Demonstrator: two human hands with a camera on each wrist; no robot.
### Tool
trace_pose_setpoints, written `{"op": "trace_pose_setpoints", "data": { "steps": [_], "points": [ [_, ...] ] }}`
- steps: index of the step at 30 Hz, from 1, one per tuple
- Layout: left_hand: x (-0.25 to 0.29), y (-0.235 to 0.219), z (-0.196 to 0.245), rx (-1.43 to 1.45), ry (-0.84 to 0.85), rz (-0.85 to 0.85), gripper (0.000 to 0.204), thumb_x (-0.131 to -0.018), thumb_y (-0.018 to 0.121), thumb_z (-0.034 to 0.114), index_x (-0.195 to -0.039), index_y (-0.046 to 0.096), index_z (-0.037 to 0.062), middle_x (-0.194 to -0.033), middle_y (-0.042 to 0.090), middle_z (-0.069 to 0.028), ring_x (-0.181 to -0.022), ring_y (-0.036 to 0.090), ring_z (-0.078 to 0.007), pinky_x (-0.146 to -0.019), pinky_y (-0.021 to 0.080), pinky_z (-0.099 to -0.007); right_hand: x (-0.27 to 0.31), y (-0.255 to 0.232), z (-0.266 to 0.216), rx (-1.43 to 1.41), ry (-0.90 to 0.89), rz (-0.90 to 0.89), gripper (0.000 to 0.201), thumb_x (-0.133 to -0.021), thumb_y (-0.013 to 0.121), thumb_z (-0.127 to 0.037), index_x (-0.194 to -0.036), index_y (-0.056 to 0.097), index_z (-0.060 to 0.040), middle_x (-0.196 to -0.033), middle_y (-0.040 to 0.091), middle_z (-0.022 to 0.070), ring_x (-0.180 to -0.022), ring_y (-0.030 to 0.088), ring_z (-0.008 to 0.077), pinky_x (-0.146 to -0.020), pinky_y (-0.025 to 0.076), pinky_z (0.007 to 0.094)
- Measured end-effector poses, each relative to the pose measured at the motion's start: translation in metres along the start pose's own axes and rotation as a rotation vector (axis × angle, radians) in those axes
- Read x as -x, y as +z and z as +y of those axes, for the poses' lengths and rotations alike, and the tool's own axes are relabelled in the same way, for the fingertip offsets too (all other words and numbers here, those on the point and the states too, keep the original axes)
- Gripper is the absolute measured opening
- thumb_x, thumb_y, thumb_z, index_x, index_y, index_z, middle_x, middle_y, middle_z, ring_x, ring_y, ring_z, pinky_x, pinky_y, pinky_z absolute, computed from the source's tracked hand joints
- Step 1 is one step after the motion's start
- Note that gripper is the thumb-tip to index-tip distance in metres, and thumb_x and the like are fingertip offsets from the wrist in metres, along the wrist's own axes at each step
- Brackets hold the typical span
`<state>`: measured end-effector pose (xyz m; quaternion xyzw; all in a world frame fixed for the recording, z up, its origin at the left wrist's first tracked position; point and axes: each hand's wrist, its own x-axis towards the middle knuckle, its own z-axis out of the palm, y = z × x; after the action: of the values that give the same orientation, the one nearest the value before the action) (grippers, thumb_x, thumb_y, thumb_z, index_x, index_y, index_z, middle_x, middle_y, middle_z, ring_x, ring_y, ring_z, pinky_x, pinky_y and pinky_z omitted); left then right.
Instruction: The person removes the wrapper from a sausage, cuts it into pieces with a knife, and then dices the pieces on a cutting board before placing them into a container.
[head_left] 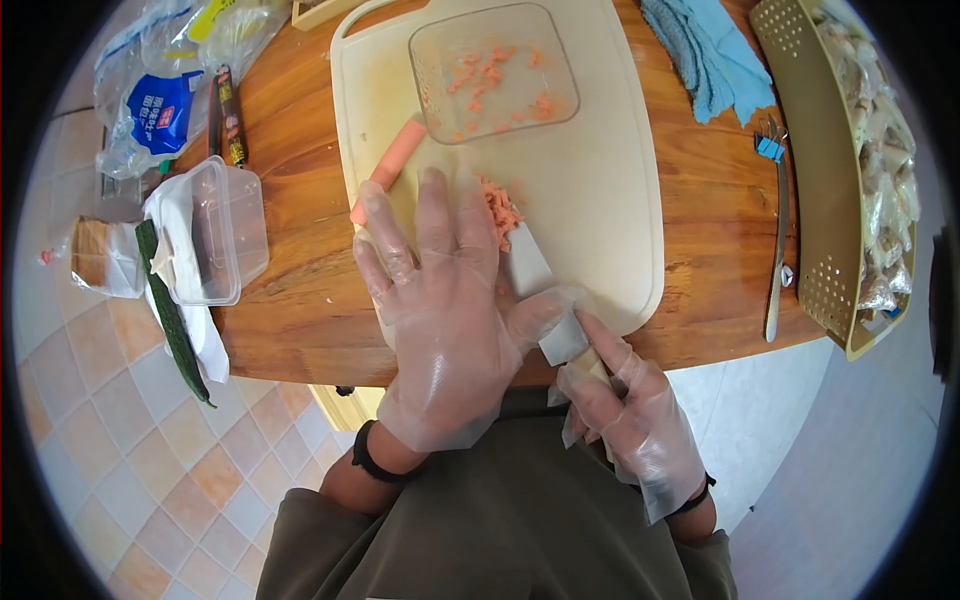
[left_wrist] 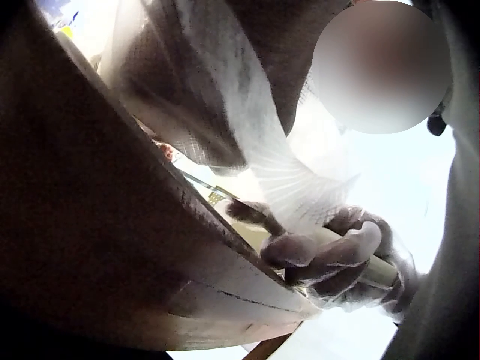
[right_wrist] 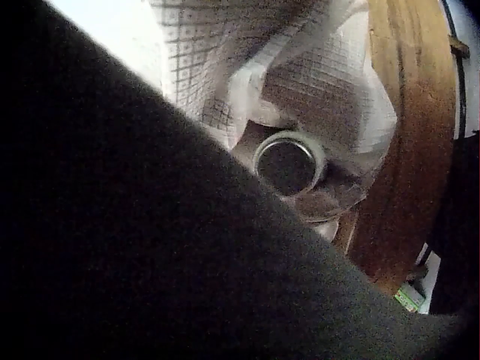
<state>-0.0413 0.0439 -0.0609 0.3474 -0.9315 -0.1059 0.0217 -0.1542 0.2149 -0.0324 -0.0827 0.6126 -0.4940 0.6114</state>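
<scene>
A knife (head_left: pixel 530 264) with a broad metal blade lies low over the white cutting board (head_left: pixel 610 200). My gloved right hand (head_left: pixel 640 415) grips its pale handle. The round butt of the handle (right_wrist: pixel 286 166) shows in the right wrist view. My gloved left hand (head_left: pixel 445 310) is spread over the board's near edge, its fingers extended and its thumb overlapping the blade. Beside its fingertips sits a heap of chopped orange-pink bits (head_left: pixel 500 210) at the blade's tip. An orange-pink stick (head_left: pixel 396 156) lies by the left fingers. Further back, a clear square container (head_left: pixel 570 90) holds more bits.
A cucumber (head_left: pixel 172 310) and an open plastic tub (head_left: pixel 245 225) are at the table's left, with plastic bags (head_left: pixel 160 110) behind. On the right lie a blue cloth (head_left: pixel 705 55), a long narrow metal tool (head_left: pixel 776 245) and a tan basket (head_left: pixel 815 180) of wrapped packets.
</scene>
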Motion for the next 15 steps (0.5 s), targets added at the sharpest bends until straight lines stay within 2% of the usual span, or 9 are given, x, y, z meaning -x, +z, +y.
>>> {"op": "trace_pose_setpoints", "data": {
  "steps": [3, 5, 9, 11, 12, 14, 15],
  "points": [
    [0.0, -0.003, -0.004, 0.043, 0.03, -0.008, 0.102, -0.096, 0.052, 0.077, -0.159, 0.039, -0.0024, -0.168, 0.027, -0.0322, -0.155, 0.009, -0.0632, -0.121, 0.013, -0.072, -0.001, -0.003, -0.001, -0.133, 0.062, -0.021, 0.065, -0.106, 0.065, -0.021, -0.163, 0.04, -0.0046, -0.096, 0.068, 0.0087, -0.068, 0.062, 0.012, -0.064, 0.055, 0.028],
    [-0.002, -0.008, -0.007, 0.093, 0.11, 0.05, 0.094, -0.101, 0.052, 0.07, -0.161, 0.038, -0.0015, -0.167, 0.03, -0.0335, -0.154, 0.015, -0.0623, -0.125, 0.011, -0.066, -0.004, -0.008, 0.002, -0.139, 0.06, -0.034, 0.064, -0.106, 0.064, -0.021, -0.163, 0.04, -0.0043, -0.095, 0.068, 0.0092, -0.068, 0.061, 0.0122, -0.063, 0.054, 0.0278],
    [-0.002, -0.015, -0.015, 0.231, 0.094, 0.04, 0.081, -0.105, 0.052, 0.059, -0.16, 0.041, -0.0005, -0.164, 0.035, -0.0337, -0.154, 0.024, -0.0578, -0.128, 0.008, -0.0621, -0.004, -0.007, -0.002, -0.128, 0.076, -0.02, 0.064, -0.105, 0.064, -0.02, -0.162, 0.04, -0.002, -0.092, 0.068, 0.0103, -0.067, 0.061, 0.013, -0.062, 0.054, 0.0278],
    [-0.003, -0.011, -0.019, 0.312, 0.15, 0.201, 0.071, -0.107, 0.051, 0.05, -0.157, 0.046, -0.0003, -0.163, 0.039, -0.0325, -0.154, 0.03, -0.0534, -0.128, 0.01, -0.0612, -0.002, -0.008, -0.004, -0.11, 0.066, -0.011, 0.064, -0.104, 0.064, -0.019, -0.161, 0.041, -0.0011, -0.091, 0.067, 0.0104, -0.067, 0.06, 0.0131, -0.062, 0.054, 0.0279],
    [-0.003, -0.011, -0.021, 0.312, 0.15, 0.204, 0.071, -0.107, 0.051, 0.05, -0.157, 0.046, -0.0003, -0.163, 0.039, -0.0325, -0.154, 0.03, -0.0534, -0.128, 0.01, -0.0612, -0.001, -0.007, -0.004, -0.093, 0.058, 0.0, 0.064, -0.104, 0.064, -0.019, -0.161, 0.041, -0.0002, -0.091, 0.067, 0.0104, -0.067, 0.06, 0.0131, -0.062, 0.054, 0.0281],
    [-0.004, -0.011, -0.024, 0.374, 0.163, 0.259, 0.067, -0.098, 0.065, 0.038, -0.146, 0.052, -0.0074, -0.161, 0.042, -0.0318, -0.151, 0.035, -0.0517, -0.126, 0.016, -0.0634, 0.004, -0.008, -0.005, -0.114, 0.033, -0.002, 0.064, -0.104, 0.065, -0.019, -0.16, 0.042, 0.0005, -0.09, 0.066, 0.0101, -0.067, 0.06, 0.0132, -0.063, 0.054, 0.0282],
    [-0.003, -0.013, -0.025, 0.375, 0.162, 0.264, 0.067, -0.098, 0.065, 0.038, -0.146, 0.052, -0.0074, -0.161, 0.042, -0.0318, -0.151, 0.035, -0.0517, -0.126, 0.016, -0.0634, 0.006, -0.008, -0.005, -0.136, 0.009, -0.002, 0.064, -0.103, 0.065, -0.018, -0.16, 0.042, 0.0012, -0.089, 0.065, 0.0097, -0.068, 0.059, 0.0134, -0.063, 0.054, 0.0283]
  ]
}}
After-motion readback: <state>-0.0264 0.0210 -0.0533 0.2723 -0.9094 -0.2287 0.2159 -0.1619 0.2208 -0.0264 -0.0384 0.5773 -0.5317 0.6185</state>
